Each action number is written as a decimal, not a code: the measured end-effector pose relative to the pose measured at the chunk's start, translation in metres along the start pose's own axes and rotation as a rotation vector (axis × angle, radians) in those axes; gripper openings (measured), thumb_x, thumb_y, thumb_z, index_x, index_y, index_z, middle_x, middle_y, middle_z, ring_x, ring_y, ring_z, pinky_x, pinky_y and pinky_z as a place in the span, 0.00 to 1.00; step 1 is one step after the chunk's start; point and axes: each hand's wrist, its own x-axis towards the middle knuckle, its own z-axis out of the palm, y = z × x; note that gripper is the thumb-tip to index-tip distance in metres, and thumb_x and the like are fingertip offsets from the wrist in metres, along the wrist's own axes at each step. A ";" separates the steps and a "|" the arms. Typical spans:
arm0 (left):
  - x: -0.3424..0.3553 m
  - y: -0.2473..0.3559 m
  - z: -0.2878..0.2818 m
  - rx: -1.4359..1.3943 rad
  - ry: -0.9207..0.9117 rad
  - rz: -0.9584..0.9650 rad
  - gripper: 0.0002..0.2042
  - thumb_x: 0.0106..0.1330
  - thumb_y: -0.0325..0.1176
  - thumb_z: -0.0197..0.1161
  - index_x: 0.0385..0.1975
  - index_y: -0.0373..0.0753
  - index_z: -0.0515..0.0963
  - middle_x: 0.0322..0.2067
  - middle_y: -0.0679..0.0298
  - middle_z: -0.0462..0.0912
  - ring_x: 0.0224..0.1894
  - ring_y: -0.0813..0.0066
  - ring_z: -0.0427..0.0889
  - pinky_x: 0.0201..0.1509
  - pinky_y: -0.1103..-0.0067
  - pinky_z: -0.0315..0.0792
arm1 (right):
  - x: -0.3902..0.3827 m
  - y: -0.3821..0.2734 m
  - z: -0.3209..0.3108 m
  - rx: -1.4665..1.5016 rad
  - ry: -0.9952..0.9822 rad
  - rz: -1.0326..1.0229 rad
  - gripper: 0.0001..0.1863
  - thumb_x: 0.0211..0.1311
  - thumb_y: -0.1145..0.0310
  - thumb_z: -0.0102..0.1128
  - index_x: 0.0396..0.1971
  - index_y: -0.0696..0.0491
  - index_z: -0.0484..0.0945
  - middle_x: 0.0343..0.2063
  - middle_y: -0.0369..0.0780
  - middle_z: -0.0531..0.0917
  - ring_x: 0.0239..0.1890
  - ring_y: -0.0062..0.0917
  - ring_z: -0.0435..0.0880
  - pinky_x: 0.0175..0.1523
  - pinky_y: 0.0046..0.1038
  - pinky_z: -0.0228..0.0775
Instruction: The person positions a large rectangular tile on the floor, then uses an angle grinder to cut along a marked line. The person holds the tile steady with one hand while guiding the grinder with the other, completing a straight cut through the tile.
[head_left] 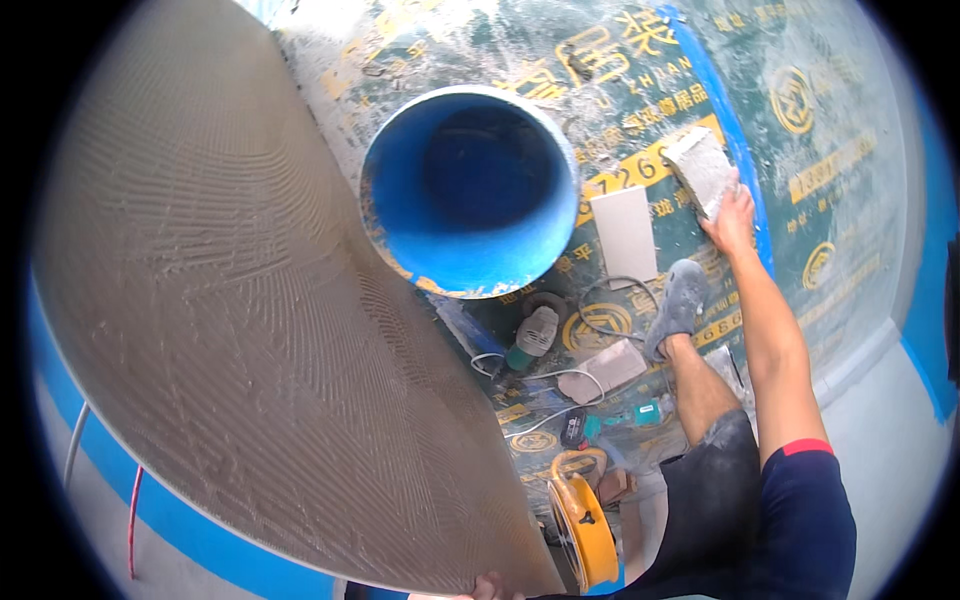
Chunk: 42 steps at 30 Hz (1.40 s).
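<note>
On the left stands a large tile point(250, 330), its face coated in grey adhesive combed into ridges. My left hand point(492, 586) shows only partly at the lower edge, its fingers curled over the tile's bottom rim. Out at the upper right, my right hand point(733, 215) is closed on the near end of a flat, rectangular piece caked with grey mortar point(702, 168). The sheet-covered floor lies beneath that piece. Whether it has a handle is hidden. A pale rectangular tile offcut point(625, 235) lies beside it.
A big blue bucket point(548, 240) stands against the coated tile. Nearer lie a green-and-grey power tool point(533, 338) with a loose cord, a pinkish-grey block point(603, 372), a teal cordless tool point(610, 422) and a yellow reel point(583, 525). My shoe point(678, 305) is planted among them.
</note>
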 end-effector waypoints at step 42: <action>0.081 -0.004 0.019 -0.020 0.200 0.071 0.07 0.57 0.33 0.64 0.32 0.38 0.81 0.35 0.66 0.78 0.49 0.66 0.77 0.68 0.68 0.62 | -0.340 -0.163 -0.188 1.071 -0.712 0.094 0.19 0.66 0.54 0.59 0.37 0.57 0.83 0.27 0.40 0.85 0.32 0.26 0.83 0.42 0.29 0.72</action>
